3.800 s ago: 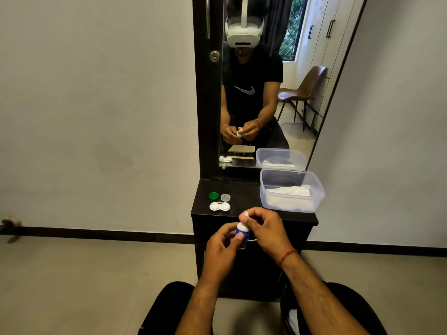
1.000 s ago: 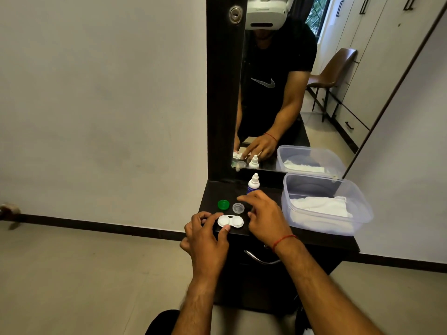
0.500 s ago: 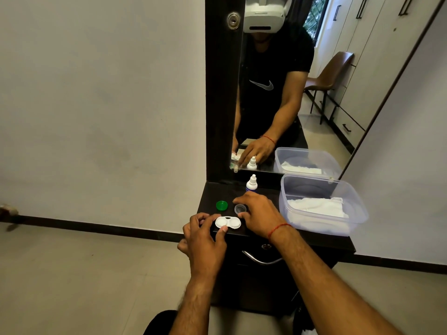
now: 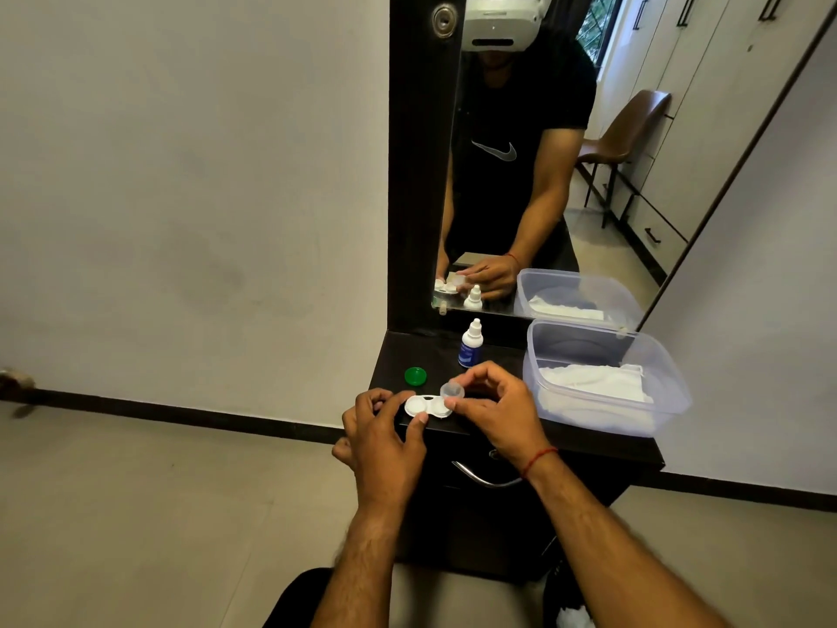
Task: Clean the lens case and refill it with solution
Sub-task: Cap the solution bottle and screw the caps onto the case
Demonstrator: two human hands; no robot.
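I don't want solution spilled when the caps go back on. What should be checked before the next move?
1. Lens case steadied: the left hand grips it at the front edge of the table. Ok.
2. Clear cap ready: the right hand pinches it just over the case's well on that side. Ok.
3. Green cap within reach: it lies on the table just behind the case. Ok.
4. Wells filled with solution: cannot tell.
5. Bottle out of the way: it stands upright behind the hands. Ok.
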